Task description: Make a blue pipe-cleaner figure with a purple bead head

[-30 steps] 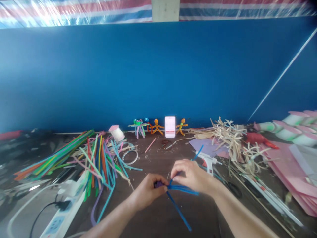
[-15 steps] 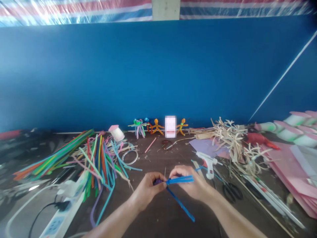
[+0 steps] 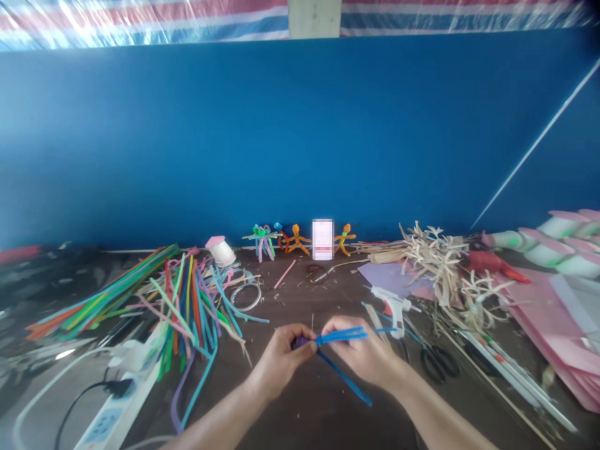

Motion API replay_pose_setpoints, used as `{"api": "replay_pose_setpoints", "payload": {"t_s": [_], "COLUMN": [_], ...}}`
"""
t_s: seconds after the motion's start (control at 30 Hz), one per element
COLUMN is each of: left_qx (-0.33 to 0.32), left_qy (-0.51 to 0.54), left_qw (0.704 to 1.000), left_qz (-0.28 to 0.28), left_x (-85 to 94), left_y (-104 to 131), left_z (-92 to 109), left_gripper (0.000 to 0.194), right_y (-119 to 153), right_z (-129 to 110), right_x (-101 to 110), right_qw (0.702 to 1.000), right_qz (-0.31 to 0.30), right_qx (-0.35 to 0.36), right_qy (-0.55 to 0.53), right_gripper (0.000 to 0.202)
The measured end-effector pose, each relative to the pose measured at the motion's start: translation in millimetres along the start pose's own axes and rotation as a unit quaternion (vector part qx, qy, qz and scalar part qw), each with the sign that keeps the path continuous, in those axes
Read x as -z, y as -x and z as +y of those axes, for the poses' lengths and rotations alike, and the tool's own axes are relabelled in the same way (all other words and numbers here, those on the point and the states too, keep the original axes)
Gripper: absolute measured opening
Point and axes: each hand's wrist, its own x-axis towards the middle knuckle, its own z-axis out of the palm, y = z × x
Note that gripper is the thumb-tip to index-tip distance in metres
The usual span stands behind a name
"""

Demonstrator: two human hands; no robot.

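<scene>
Blue pipe cleaners are bunched between my two hands, low in the middle of the view. My left hand is closed, pinching them where they meet a small purple piece that its fingers mostly cover. My right hand curls at the other side, its fingertips at the same joint and blue strands lying across its fingers. One blue strand hangs free below, slanting down to the right. Another blue end sticks out past the back of my right hand.
Loose coloured pipe cleaners and a power strip lie at left. Small pipe-cleaner figures stand at the back. At right are a white glue gun, black-handled scissors, dried strips and pink sheets.
The hanging blue strand has swung slightly up and to the right. More blue end shows beyond my right hand, near the glue gun. My left hand has barely moved.
</scene>
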Motion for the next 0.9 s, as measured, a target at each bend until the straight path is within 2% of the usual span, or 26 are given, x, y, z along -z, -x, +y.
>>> {"api": "replay_pose_setpoints", "payload": {"t_s": [0.23, 0.53, 0.9], "left_qx": [-0.01, -0.042, -0.063], "left_qy": [0.001, -0.067, -0.109], "left_qw": [1.0, 0.995, 0.99], "left_qz": [0.017, 0.057, 0.066], "left_x": [-1.7, -2.6, -3.2], "left_y": [-2, -2, -3], "left_z": [-2, 0, 3], "left_gripper": [0.022, 0.016, 0.019], "right_y": [2, -1, 0], "right_z": [-1, -3, 8], "right_x": [-4, -7, -22], "right_qw": [0.999, 0.994, 0.985], "right_qz": [0.012, 0.033, 0.062], "right_qx": [-0.036, -0.097, -0.154], "right_qy": [-0.005, -0.045, -0.043], "right_gripper": [0.014, 0.012, 0.025]}}
